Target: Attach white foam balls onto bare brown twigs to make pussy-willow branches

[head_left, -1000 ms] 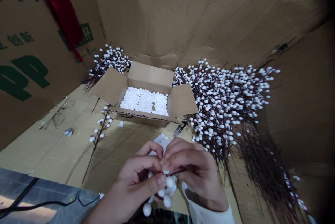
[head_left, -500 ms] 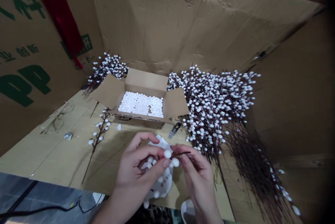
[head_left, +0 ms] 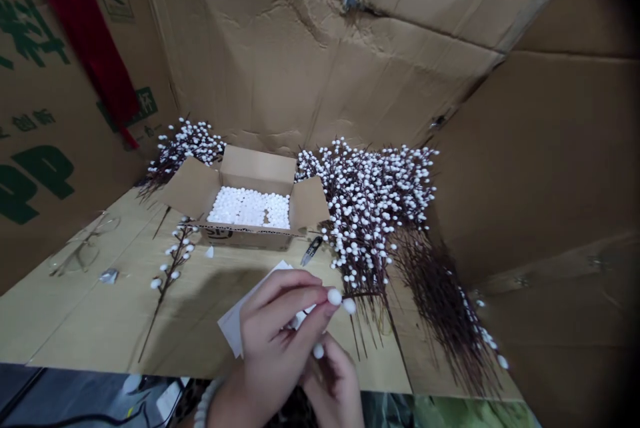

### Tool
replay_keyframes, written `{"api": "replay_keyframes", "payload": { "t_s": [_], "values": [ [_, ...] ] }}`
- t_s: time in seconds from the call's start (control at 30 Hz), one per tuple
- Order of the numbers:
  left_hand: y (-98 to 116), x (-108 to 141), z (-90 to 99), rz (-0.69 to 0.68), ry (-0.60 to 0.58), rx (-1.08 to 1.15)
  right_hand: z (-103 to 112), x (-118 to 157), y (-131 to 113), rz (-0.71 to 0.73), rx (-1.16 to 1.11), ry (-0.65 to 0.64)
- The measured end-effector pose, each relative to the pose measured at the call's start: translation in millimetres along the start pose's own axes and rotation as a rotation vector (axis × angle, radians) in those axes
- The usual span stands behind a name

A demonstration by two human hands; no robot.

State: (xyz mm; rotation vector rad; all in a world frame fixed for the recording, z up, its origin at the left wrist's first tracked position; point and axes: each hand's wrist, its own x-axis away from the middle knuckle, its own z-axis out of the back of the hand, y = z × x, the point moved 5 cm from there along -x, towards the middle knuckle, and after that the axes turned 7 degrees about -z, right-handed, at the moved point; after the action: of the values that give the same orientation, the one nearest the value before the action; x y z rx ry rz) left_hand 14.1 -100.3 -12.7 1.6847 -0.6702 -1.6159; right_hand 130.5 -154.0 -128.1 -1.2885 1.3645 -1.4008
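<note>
My left hand [head_left: 285, 335] is closed in a pinch at the end of an artificial berry twig. A white foam berry [head_left: 335, 297] shows at its fingertips, with a second white berry [head_left: 349, 306] just to the right. A thin dark stem [head_left: 364, 294] juts out rightward beside them. Below and partly behind it, my right hand [head_left: 337, 375] has its fingers curled inward. Another white berry [head_left: 318, 351] sits at those fingers; what else they grip is hidden. Under the hands lies white paper [head_left: 234, 325], partly covered.
An open cardboard box [head_left: 240, 237] of white foam balls stands behind the hands, near small snips [head_left: 311, 251]. One berry branch [head_left: 167, 275] lies left; a large berry pile [head_left: 370, 201] and bare dark stems [head_left: 440, 301] lie right. Glasses [head_left: 85, 248] rest far left.
My right hand has moved from beside the stem to down below my left hand. My left hand still pinches the twig. The view has shifted, and more of the paper shows.
</note>
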Motion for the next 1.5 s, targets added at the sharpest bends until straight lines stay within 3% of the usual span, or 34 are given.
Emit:
{"api": "replay_keyframes", "payload": {
  "t_s": [0.17,0.27,0.4,0.53,0.67,0.8,0.9,1.0,1.13,1.3,1.4,1.5],
  "values": [
    [0.5,-2.1,6.6,-0.061,-0.049,0.168,28.7,-12.3,-31.3,0.021,0.054,-0.007],
    [-6.7,-6.0,7.8,0.196,0.029,0.517,59.8,-35.8,-54.2,0.098,0.099,0.176],
    [-8.2,-4.6,-1.6,0.578,0.095,0.985,86.8,-89.2,-77.9,0.147,0.270,0.320],
    [-3.3,-2.3,0.9,0.610,0.103,1.101,96.8,-140.0,-87.6,0.142,0.491,0.418],
    [-4.7,2.3,6.1,0.599,0.072,1.069,93.7,-158.8,-91.3,0.162,0.734,0.534],
    [-12.1,4.8,15.7,0.611,0.060,0.996,86.9,-157.8,-93.6,0.233,0.870,0.528],
    [-27.0,6.3,34.4,0.638,0.102,0.885,96.0,-149.9,-94.3,0.293,0.908,0.526],
    [-49.5,11.0,61.5,0.688,0.157,0.719,125.5,-133.4,-92.5,0.329,0.924,0.576],
    [-74.9,20.5,100.0,0.693,0.270,0.528,188.5,-101.5,-85.5,0.312,0.984,0.739],
    [-83.8,34.2,131.2,0.745,0.374,0.390,256.0,-69.2,-68.6,0.230,1.194,0.841],
    [-80.3,38.6,137.9,0.771,0.384,0.342,273.9,-57.0,-53.9,0.199,1.336,0.830],
    [-76.8,41.5,138.1,0.776,0.364,0.344,271.9,-47.8,-39.1,0.199,1.458,0.799]
  ]
}}
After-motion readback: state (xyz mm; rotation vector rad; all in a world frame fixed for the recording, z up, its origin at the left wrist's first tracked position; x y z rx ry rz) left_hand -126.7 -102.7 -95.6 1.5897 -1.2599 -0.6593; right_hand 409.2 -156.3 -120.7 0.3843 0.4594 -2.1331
